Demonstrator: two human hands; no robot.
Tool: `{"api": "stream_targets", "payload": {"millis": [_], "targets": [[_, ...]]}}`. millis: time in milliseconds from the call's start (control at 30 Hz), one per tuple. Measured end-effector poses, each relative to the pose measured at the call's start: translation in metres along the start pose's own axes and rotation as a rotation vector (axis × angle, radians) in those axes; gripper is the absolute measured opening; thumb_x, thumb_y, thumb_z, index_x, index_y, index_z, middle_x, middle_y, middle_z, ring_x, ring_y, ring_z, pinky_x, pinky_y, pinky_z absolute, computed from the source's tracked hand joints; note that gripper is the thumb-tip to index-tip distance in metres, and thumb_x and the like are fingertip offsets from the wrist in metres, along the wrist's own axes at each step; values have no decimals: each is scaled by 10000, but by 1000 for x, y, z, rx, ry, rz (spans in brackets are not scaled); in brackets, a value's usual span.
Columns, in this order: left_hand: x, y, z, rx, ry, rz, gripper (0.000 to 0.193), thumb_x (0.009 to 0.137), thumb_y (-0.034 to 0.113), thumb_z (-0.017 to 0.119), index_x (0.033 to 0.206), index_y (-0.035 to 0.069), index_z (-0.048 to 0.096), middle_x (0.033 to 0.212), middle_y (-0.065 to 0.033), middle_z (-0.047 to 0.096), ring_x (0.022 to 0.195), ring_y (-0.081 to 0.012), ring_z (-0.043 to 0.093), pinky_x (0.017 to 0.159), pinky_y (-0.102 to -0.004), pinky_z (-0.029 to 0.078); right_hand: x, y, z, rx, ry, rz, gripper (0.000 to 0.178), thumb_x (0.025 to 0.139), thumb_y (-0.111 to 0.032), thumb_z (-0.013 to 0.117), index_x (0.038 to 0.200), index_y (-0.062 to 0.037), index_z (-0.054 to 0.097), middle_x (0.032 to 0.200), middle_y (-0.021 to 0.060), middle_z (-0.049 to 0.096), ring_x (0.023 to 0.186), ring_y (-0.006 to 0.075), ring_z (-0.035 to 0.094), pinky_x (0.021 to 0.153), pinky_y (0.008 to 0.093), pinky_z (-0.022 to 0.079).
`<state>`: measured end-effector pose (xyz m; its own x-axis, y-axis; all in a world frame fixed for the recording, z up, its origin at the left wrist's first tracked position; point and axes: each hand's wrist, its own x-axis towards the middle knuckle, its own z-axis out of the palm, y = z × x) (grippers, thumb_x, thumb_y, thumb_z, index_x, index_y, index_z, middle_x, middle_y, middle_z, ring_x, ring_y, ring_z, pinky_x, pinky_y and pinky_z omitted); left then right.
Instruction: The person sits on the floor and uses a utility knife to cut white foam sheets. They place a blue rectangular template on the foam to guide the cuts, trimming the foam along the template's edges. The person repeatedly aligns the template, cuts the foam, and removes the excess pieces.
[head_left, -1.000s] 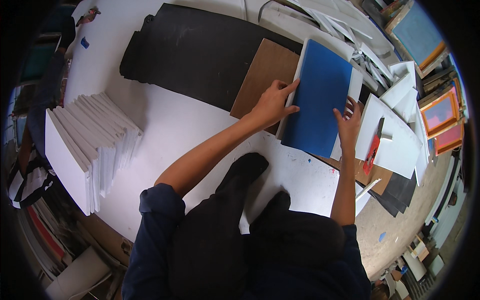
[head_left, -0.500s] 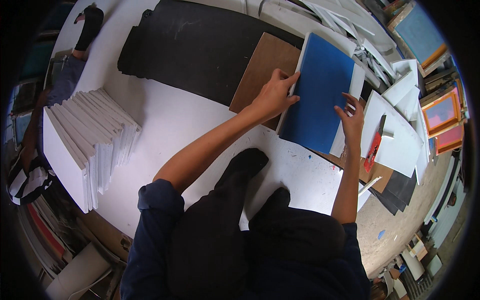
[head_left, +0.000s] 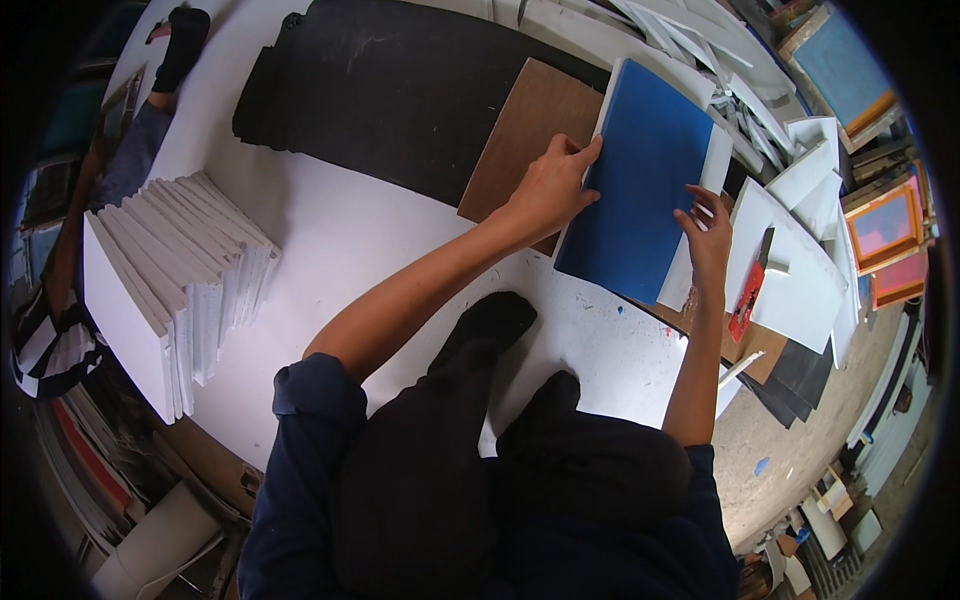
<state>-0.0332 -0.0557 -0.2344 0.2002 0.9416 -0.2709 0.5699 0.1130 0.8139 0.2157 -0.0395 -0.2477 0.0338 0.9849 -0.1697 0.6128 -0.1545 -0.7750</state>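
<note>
Left hand [head_left: 548, 190] grips the left edge of a flat, matte blue canvas [head_left: 640, 180]; right hand [head_left: 708, 240] pinches its right edge. Beneath lies brown cardboard [head_left: 520, 130]; beyond, a black sheet [head_left: 390, 90] on the white desk [head_left: 340, 240]; rightward, a red cutter [head_left: 748, 290].

A painting or canvas-making workshop is showing itself around the paint-flecked white surface [head_left: 350, 230]: blank white canvases [head_left: 170, 280] are leaning in a row at its left end, framed coloured panels [head_left: 885, 230] are standing beyond its right end, and white boards [head_left: 800, 270] are lying scattered there.
</note>
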Motion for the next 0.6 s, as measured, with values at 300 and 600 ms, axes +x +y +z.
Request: {"api": "stream_targets", "payload": {"millis": [300,600], "targets": [[0,-3,5,30,44,49,623,777,114,648,1335,118,370,1154,-186,446,954,-299,575,857,-382,476,2,0,-2,83,-10,-6,392,718,-81,668,1093,-41,561,1132,80,558,1096,240,499,960,349,377],[1,-1,5,29,21,-5,621,782,140,646,1337,133,368,1147,-190,452,961,-294,572,860,-380,472,2,-3,-2,146,0,42,399,735,-61,657,1111,-26,532,1146,93,546,1104,234,492,964,340,373]]}}
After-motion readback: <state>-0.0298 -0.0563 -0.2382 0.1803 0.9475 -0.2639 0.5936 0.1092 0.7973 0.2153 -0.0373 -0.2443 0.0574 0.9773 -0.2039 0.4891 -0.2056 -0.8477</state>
